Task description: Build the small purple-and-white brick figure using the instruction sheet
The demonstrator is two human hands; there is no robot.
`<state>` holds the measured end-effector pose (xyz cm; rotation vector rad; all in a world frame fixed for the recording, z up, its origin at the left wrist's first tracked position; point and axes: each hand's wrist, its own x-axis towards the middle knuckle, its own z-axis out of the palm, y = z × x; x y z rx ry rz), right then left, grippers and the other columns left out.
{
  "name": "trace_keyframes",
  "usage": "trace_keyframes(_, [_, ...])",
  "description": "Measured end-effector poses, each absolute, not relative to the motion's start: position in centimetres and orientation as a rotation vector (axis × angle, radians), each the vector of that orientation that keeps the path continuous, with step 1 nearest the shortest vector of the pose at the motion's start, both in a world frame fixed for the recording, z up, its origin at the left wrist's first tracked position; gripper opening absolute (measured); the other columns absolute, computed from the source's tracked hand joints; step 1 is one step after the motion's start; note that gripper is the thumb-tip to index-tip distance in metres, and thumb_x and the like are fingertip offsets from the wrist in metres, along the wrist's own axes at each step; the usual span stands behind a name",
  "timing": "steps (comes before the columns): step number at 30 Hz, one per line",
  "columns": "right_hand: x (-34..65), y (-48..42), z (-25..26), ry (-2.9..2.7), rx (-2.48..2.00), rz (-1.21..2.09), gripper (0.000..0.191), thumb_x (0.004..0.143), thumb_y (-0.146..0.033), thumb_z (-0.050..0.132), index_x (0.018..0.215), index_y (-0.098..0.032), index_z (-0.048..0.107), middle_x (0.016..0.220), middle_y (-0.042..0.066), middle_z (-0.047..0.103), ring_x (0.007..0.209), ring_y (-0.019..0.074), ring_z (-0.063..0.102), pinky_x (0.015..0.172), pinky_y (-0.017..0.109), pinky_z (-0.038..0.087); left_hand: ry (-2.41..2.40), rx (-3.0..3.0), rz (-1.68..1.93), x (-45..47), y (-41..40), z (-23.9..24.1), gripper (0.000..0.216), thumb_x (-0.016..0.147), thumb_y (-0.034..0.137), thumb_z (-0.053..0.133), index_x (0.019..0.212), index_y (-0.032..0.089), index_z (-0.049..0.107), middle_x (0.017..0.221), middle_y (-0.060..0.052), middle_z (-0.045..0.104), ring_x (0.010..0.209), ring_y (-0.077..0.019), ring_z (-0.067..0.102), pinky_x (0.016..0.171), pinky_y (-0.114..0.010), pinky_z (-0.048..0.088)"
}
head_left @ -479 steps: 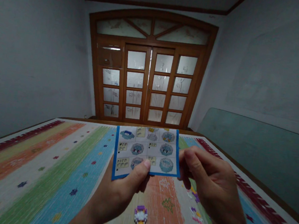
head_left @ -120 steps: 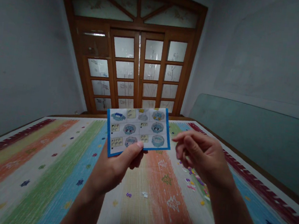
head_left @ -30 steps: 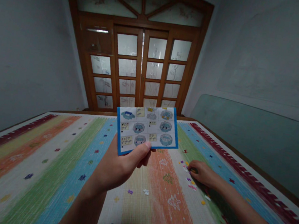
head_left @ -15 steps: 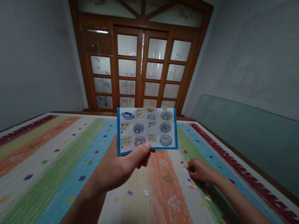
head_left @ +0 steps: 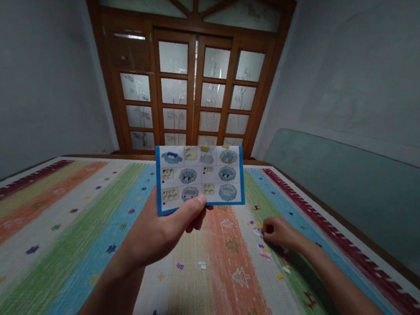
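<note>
My left hand [head_left: 171,229] grips a folded instruction sheet [head_left: 213,175] with a blue border, thumb across its lower edge. Printed steps on it show round, light-blue brick models and small parts boxes. Over the striped cloth on the right, my right hand [head_left: 280,234] is closed, thumb and forefinger brought together at the pile of small bricks. Whatever its fingertips pinch is too small or hidden to make out. The loose bricks [head_left: 264,253] beside it are white, purple, pink and yellow. A white brick [head_left: 202,265] and a purple brick [head_left: 180,265] lie apart, nearer to me.
A striped, patterned tablecloth [head_left: 82,244] covers the table. Beyond its far edge stands a wooden door [head_left: 197,90] with glass panes. A pale green panel [head_left: 344,178] leans along the right wall.
The whole view has shifted slightly, moving things a little left and up. My left hand still holds the sheet, and my right hand stays at the brick pile with its fingers slightly shifted.
</note>
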<state>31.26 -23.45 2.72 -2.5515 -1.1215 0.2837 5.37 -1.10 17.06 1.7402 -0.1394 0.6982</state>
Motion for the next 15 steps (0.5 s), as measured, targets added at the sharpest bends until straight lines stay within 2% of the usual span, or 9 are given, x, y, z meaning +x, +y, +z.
trace_keyframes(5, [31.5,-24.0,2.7,-1.068,-2.503,0.316,0.013,0.062,-0.013,0.048,0.061,-0.014,0.061,0.056,0.002,0.061,0.051,0.0127,0.054,0.048,0.022,0.039,-0.137,1.735,0.686,5.2,-1.1,17.0,0.026,0.084,0.024,0.051,0.06,0.015,0.054,0.05,0.001,0.049,0.044,-0.008,0.042,0.039,-0.019,0.033])
trace_keyframes(15, [31.3,-25.1,3.0,-1.086,-2.457,0.312,0.019,0.068,-0.023,0.051,0.071,-0.013,0.067,0.069,0.006,0.068,0.065,0.0176,0.06,0.063,0.027,0.046,-0.123,1.737,0.686,5.3,-1.0,17.0,0.024,0.084,0.025,0.05,0.063,0.015,0.055,0.05,0.001,0.051,0.045,-0.0089,0.044,0.039,-0.019,0.034])
